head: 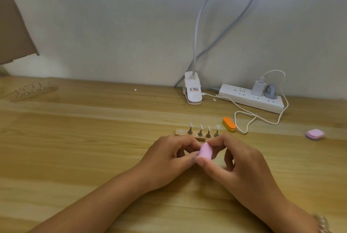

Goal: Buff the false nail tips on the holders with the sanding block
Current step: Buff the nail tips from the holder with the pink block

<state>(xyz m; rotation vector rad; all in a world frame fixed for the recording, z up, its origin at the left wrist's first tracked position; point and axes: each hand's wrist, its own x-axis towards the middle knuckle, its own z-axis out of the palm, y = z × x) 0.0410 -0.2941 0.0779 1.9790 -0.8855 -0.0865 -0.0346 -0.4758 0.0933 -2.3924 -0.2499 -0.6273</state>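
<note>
A small pink sanding block [205,151] is pinched between the thumb and fingers of my right hand [236,163] just above the wooden table. My left hand [169,159] is curled beside it, fingertips closed against the block's left side; whatever it pinches is hidden by the fingers. Just behind both hands lies a wooden strip [180,132] carrying several small metal holders [200,133], each topped by a clear false nail tip [201,127]. One round magnet spot at the strip's left end is bare.
An orange sanding block [229,124] lies right of the strip, a pink-purple one [315,134] far right. A white clip lamp base [193,90], power strip [249,97] and looping white cable [244,129] sit behind. A second holder strip [32,90] lies far left.
</note>
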